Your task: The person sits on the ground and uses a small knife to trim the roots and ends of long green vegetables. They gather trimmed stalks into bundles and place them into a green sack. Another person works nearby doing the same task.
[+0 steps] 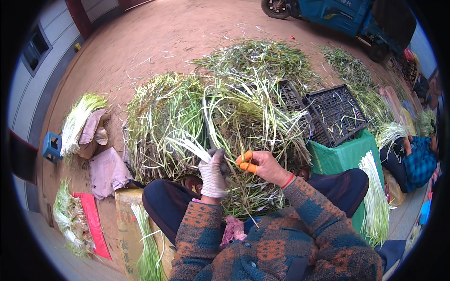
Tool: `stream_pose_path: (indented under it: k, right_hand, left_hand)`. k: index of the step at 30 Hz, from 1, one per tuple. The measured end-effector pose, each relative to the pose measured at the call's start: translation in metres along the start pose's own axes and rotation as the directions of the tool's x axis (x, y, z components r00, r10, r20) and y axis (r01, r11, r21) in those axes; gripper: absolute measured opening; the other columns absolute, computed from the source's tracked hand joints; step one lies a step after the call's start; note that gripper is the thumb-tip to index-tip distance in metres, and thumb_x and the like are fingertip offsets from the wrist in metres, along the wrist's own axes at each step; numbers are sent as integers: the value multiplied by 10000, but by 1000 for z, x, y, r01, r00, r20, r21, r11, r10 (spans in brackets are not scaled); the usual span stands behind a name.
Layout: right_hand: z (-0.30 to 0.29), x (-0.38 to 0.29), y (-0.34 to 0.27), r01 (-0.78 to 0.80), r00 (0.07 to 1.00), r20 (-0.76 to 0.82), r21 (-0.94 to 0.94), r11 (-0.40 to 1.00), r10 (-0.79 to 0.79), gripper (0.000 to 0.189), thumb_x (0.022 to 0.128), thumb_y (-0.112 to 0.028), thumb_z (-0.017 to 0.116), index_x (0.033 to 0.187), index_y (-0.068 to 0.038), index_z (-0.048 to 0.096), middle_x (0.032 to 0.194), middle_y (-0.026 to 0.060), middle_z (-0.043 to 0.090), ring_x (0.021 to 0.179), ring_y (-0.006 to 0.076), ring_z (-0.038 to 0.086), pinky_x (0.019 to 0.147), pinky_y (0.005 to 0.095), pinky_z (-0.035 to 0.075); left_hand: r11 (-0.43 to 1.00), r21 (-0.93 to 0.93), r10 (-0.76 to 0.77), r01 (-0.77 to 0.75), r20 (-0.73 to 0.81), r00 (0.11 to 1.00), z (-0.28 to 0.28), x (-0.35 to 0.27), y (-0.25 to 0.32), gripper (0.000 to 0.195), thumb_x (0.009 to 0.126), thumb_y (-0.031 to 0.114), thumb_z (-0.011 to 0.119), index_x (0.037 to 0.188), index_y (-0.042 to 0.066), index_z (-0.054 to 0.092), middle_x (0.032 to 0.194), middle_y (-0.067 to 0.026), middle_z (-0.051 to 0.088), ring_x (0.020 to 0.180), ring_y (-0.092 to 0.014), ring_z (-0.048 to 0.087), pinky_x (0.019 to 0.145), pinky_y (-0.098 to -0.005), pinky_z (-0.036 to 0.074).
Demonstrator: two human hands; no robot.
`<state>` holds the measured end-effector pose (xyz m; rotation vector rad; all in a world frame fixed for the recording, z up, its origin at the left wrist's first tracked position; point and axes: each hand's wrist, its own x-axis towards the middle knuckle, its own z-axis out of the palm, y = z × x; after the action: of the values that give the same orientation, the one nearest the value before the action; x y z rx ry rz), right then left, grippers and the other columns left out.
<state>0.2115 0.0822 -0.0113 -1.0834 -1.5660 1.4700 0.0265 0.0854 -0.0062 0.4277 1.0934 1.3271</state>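
My left hand [213,175] wears a pale striped glove with dark fingertips. It grips a small bunch of white-green stalks [192,146], perhaps garlic chives, whose pale ends point up and left. Close by on the right, my right hand [268,168] has orange finger covers [247,162] on two digits. These pinch a thin yellowish leaf [242,144]. Below both hands hangs a long brownish strand [245,199]. Just beyond them lies a tangled heap of stalks and leaves [253,116] in and over a dark plastic crate [291,94].
Another leafy heap [165,123] stands left. At right are a black crate [334,116], green sheeting [325,158] and a sorted white-stemmed bundle [374,200]. More stalks [149,242] lie on a yellowish box [126,217]. A seated person [418,165] handles stalks far right. A blue three-wheeled vehicle [330,15] stands behind.
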Motion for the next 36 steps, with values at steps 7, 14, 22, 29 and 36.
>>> stream_pose_path:
  k: [7,14,22,29,36]
  right_hand:
    - [-3,8,36,-255,965,-82,-57,965,250,180,958,-188,682,1004,-17,657,807,10,675,736,59,607,674,253,501]
    - [-13,-3,66,-229,964,-66,-700,677,257,262,892,-334,670,959,-81,675,861,137,711,833,344,682,726,447,517]
    - [-15,-10,16,-122,979,-37,-890,439,199,373,896,-284,660,1200,-75,606,925,161,712,904,338,692,753,464,534]
    - [5,31,-51,-92,985,-161,-167,982,65,269,952,-233,660,1141,-43,681,953,63,713,834,122,660,766,272,520]
    - [18,49,-35,-114,984,-132,72,991,122,138,943,-139,695,1023,-29,675,933,-20,674,838,40,593,758,216,487]
  left_hand:
    - [994,-66,92,-92,-8,996,-3,0,8,131,905,144,697,981,54,640,637,57,514,420,-23,370,380,-200,247]
    - [988,-75,133,-137,-54,990,-4,2,17,116,920,159,685,951,51,656,660,24,560,425,-36,383,393,-205,265]
    - [984,-93,155,-152,23,988,-4,-2,19,128,930,163,667,952,37,664,647,44,531,448,-18,390,403,-190,259]
    - [994,45,95,-101,114,989,1,-10,15,155,926,150,671,985,7,660,738,19,592,613,-52,514,534,-198,387]
    - [990,128,49,-68,145,988,4,-10,6,155,915,154,710,990,19,693,696,43,601,523,-15,462,469,-199,329]
